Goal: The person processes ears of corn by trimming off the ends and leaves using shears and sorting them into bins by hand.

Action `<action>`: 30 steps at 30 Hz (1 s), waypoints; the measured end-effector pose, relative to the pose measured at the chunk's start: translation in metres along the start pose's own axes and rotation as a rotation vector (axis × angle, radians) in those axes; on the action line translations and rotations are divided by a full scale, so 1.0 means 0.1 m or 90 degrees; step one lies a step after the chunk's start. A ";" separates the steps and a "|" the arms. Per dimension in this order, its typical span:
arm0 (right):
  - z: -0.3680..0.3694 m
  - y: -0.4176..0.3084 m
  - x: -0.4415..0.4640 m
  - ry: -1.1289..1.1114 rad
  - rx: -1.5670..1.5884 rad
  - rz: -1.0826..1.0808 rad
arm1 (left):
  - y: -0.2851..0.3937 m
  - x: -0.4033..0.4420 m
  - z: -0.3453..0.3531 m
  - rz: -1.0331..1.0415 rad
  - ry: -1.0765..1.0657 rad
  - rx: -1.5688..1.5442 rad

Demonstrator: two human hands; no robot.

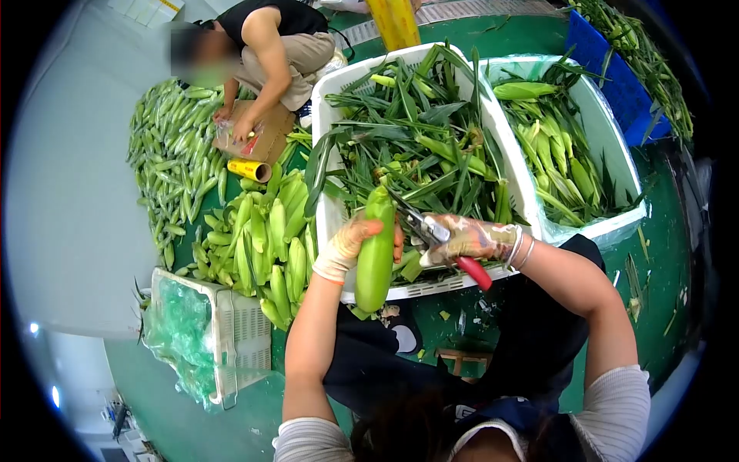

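My left hand (pixel 348 248), in a pale glove, is wrapped round a green ear of corn in its husk (pixel 375 258), held upright with one end toward the bins. In my right hand (pixel 476 237), wearing a patterned glove, are pruning shears with a red handle (pixel 473 271). Their dark blades lie close to the top end of the corn; whether they touch it I cannot tell. Beneath both hands is a white plastic bin (pixel 327 100) heaped with cut corn leaves and stalks (pixel 400 146).
A second white bin (pixel 620 162), lined with plastic, holds husked-in ears. Trimmed ears (pixel 265 231) pile up at left, with bagged ears (pixel 173 154) behind. A co-worker (pixel 269 54) crouches over a cardboard box (pixel 262 131). A crate with green plastic (pixel 181 323) stands lower left.
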State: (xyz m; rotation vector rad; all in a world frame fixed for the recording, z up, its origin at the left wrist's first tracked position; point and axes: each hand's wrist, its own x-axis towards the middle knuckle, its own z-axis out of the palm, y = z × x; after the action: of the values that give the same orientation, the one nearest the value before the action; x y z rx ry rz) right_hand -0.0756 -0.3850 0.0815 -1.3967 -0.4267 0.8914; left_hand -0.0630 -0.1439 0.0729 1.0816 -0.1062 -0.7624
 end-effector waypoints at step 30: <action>-2.49 0.56 1.55 0.758 -1.105 0.123 | 0.21 0.30 -0.93 0.315 0.243 0.843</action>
State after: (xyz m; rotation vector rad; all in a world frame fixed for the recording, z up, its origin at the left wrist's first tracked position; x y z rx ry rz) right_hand 0.1865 -0.4373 -0.0515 -3.1956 -0.0096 -0.6249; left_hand 0.0097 -0.0868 0.0364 2.3080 -0.5814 0.0811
